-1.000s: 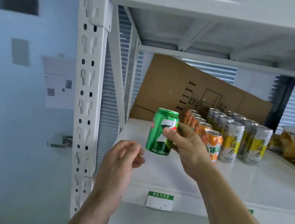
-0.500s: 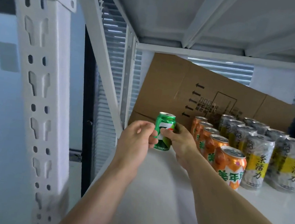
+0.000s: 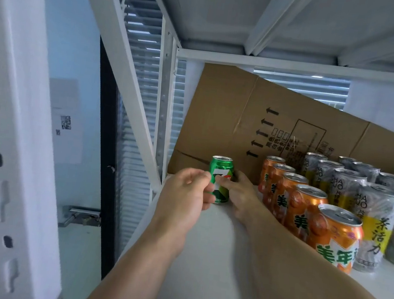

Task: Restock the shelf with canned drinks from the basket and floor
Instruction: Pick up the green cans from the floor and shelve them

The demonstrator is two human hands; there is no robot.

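- Fingers of the right hand (image 3: 240, 193) curl round the green can (image 3: 220, 179), thumb across its front, the other fingers behind it.
- Fingertips of the left hand (image 3: 186, 192) pinch the same can's front left side, touching the label.
- Green can: upright, near the back left of the white shelf (image 3: 203, 260); whether its base rests on the board is not clear, since the hands cover part of it.
- Just behind the green can a flattened cardboard sheet (image 3: 280, 124) leans against the shelf's back.
- To the green can's right, apart from it, runs a row of orange cans (image 3: 306, 211), front to back.
- Further right of the green can stand silver-and-yellow cans (image 3: 374, 218) in rows.
- Left of the green can rises the shelf's diagonal brace (image 3: 125, 79), with a white perforated post (image 3: 6, 152) nearest the camera.
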